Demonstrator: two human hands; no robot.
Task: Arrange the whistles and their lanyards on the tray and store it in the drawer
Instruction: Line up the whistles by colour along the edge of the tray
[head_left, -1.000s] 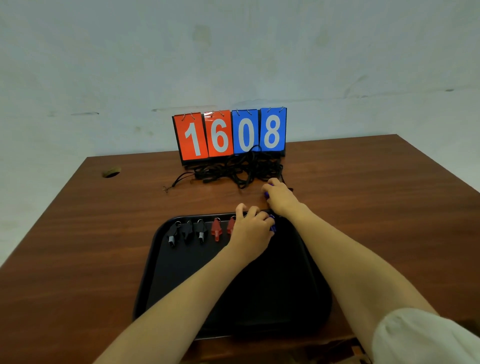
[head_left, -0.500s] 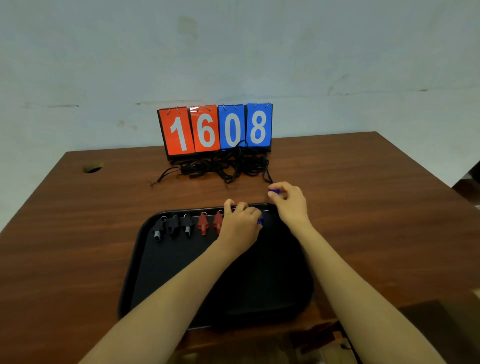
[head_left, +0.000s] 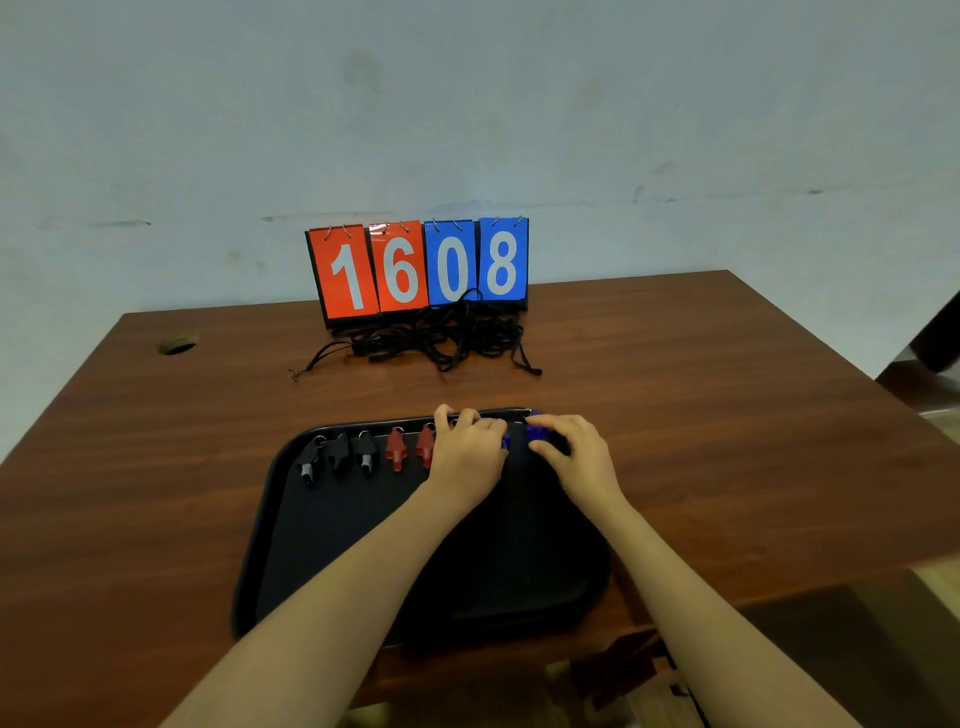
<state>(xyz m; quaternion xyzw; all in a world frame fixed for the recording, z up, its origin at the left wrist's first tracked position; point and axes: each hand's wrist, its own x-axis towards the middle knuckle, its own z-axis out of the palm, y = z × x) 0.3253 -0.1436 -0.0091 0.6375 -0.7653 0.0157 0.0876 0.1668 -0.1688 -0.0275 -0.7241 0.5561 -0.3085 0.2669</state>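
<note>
Fingers (head_left: 470, 420) curled at the tray's (head_left: 363, 545) far edge.
I saw the right hand (head_left: 579, 460) pinching a blue whistle (head_left: 537, 434) over the tray; what the left hand (head_left: 467, 454) gripped, I couldn't tell.

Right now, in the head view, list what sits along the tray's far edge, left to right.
Left black whistle → middle black whistle → right black whistle → left red whistle → right red whistle → left hand → blue whistle, pinched by the right hand.
</note>
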